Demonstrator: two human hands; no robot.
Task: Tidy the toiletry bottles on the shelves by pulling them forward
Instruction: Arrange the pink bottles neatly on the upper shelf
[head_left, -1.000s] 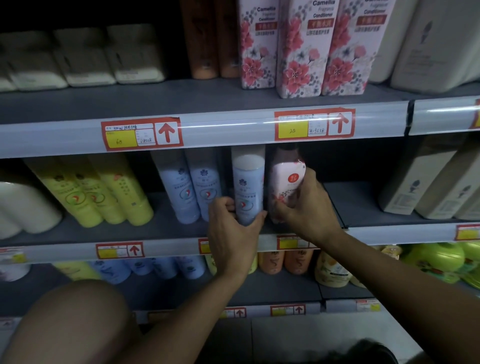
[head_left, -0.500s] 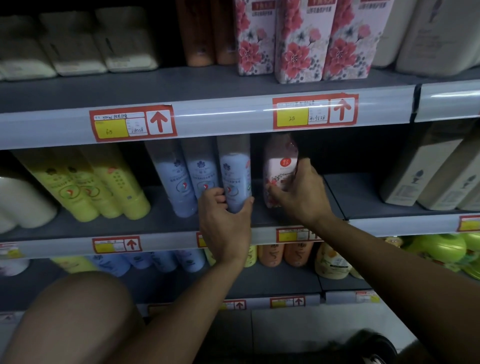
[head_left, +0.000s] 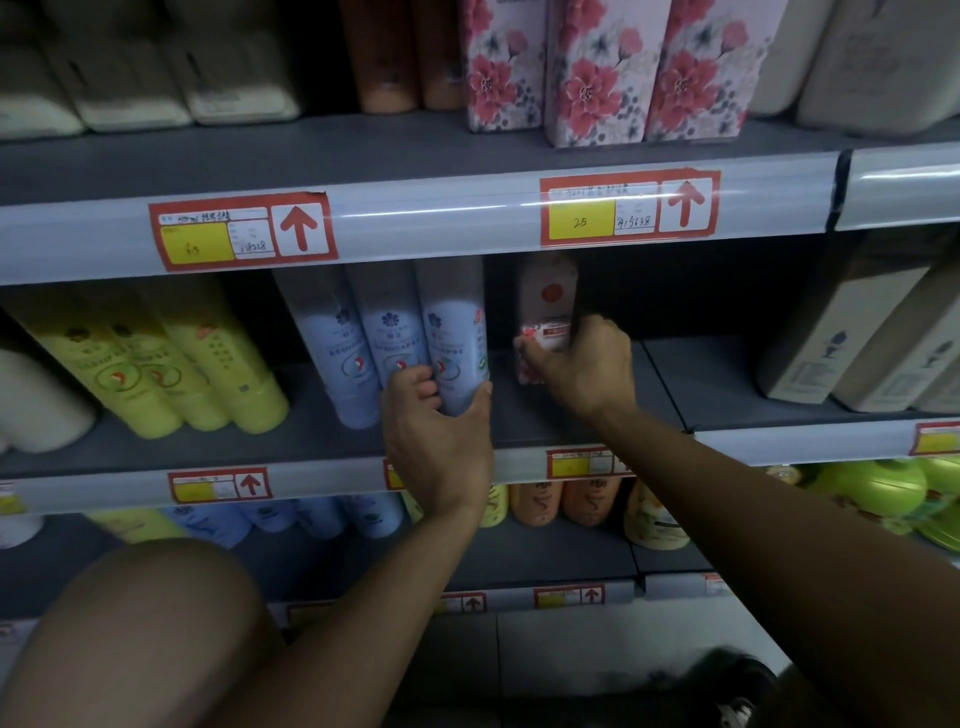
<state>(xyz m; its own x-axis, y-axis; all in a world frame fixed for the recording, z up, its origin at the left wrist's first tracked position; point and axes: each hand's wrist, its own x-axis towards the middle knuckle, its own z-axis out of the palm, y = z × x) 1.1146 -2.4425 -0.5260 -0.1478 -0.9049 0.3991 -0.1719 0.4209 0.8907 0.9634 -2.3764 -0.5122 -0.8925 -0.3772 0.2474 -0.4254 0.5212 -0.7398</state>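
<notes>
The left hand (head_left: 439, 436) grips the base of the blue bottle (head_left: 453, 338), the rightmost of 3 on the middle shelf (head_left: 311, 441). Just right of this bottle, the right hand (head_left: 582, 364) pinches the pink bottle (head_left: 548, 317), which stands further back.

Both arms reaching forward, left hand (head_left: 439, 434) fingers curled in a grip, right hand (head_left: 584, 364) pinching, knee raised
</notes>
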